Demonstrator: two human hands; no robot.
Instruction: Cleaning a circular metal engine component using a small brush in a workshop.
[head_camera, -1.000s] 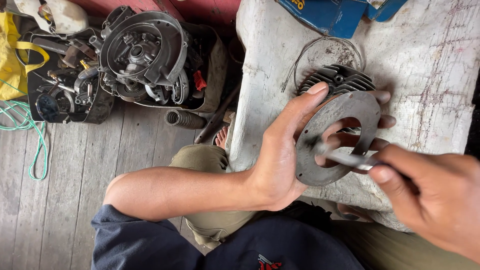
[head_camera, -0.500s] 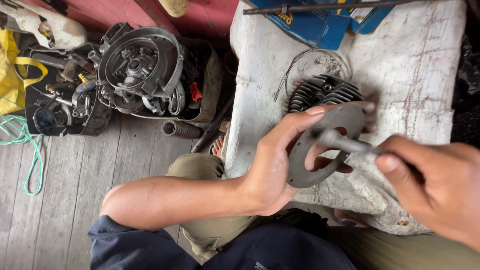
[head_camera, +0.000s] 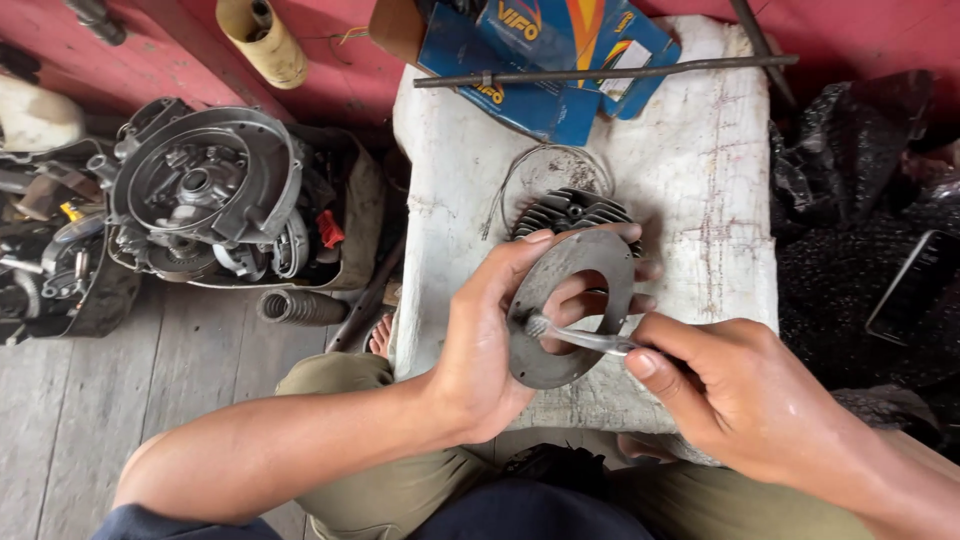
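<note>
Grey metal plate (head_camera: 570, 310) in left hand (head_camera: 490, 350), tool (head_camera: 580, 338) in right hand (head_camera: 735, 390)

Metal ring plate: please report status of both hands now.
Left hand grips grey ring plate. Right hand holds metal tool, tip at plate's hole edge. Finned cylinder behind; nothing blocking.

Both forearms are bare, with the left hand (head_camera: 480, 350) and right hand (head_camera: 735, 390) ungloved. Olive-green trousers cover the knees at the lower centre. A dark blue garment edges the bottom.
</note>
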